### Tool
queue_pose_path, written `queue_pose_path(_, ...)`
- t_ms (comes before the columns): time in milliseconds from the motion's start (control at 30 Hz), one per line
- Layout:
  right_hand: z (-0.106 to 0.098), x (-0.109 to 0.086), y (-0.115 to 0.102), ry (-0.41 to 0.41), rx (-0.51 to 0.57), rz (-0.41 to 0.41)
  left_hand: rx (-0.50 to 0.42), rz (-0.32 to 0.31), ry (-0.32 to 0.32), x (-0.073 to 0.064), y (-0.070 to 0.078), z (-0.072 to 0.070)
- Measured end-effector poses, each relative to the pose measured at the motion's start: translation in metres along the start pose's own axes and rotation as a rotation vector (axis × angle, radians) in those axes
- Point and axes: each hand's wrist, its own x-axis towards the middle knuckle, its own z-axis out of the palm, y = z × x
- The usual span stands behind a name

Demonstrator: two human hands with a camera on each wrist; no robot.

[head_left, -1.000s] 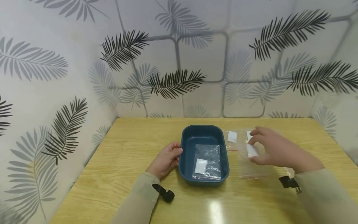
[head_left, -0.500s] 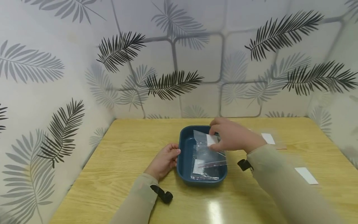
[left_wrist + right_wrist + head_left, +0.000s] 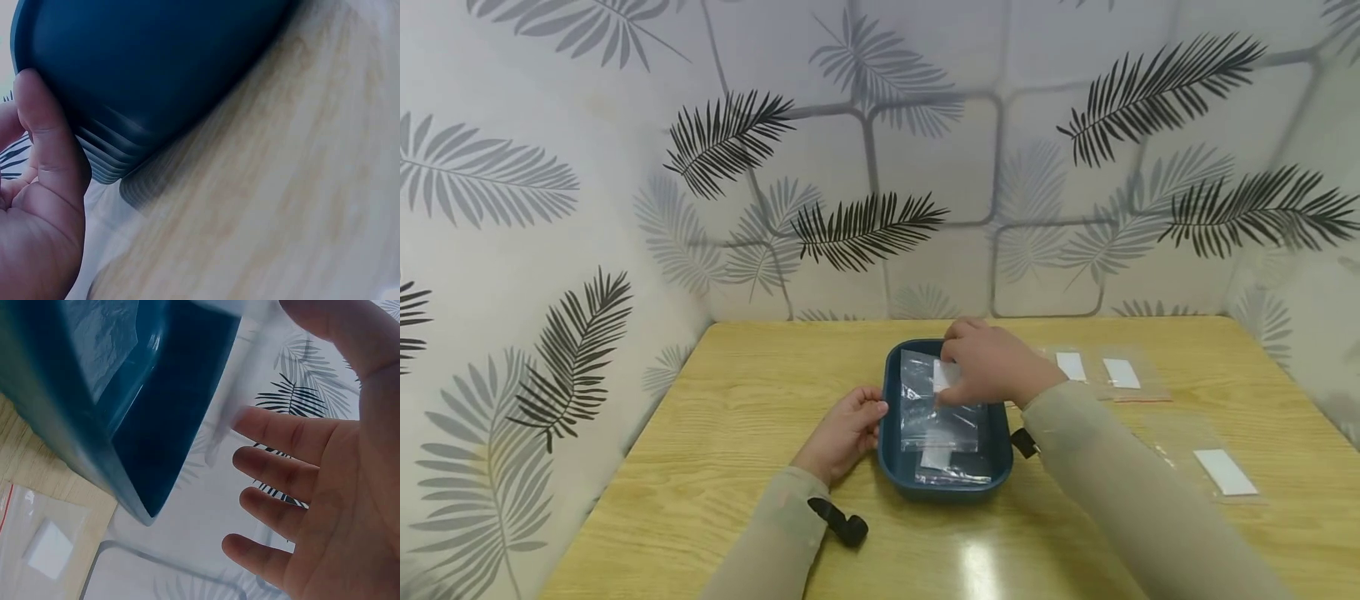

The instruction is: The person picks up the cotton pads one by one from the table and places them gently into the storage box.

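Note:
A deep dark blue plastic bin (image 3: pixel 889 446) stands on the table. My left hand (image 3: pixel 842 429) holds its left side, thumb (image 3: pixel 40 106) against the outer wall near the rim in the left wrist view. Inside the bin lies a clear zip-lock bag (image 3: pixel 955 478) with a white patch. Over it, my right hand (image 3: pixel 996 362) pinches a second zip-lock bag (image 3: pixel 928 427) at its white patch, between thumb and fingertips. That bag overlaps the lower one, its seal strip toward me. From the right wrist, the held bag shows as a blurred strip by my index fingertip (image 3: pixel 247 419).
Several more clear zip-lock bags lie flat on the wooden table (image 3: pixel 760 367) right of the bin: a bag (image 3: pixel 1123 373) toward the back and another bag (image 3: pixel 1225 472) beside my right forearm. A leaf-patterned wall (image 3: pixel 936 275) rises behind the table.
My right hand took a zip-lock bag from the table on the right and carried it left over the bin, where it has dropped lower and straightened. My left hand stayed on the bin.

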Motion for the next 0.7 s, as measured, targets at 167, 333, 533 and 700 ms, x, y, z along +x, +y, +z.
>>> queue_pose_path(167, 0.000, 0.000, 0.001, -0.018, -0.024, 0.018, 0.013, 0.010, -0.007, -0.001, 0.000, -0.001)
queue_pose_path(333, 0.001, -0.003, 0.004, -0.028, -0.031, 0.011, 0.012, 0.009, -0.008, 0.000, 0.000, -0.002)
queue_pose_path(533, 0.007, -0.004, 0.014, -0.068, -0.048, 0.002, 0.016, 0.003, -0.002, 0.001, -0.001, -0.002)
queue_pose_path(700, 0.010, -0.010, 0.033, -0.080, -0.079, -0.007, 0.019, 0.002, -0.010, 0.000, -0.001, -0.002)
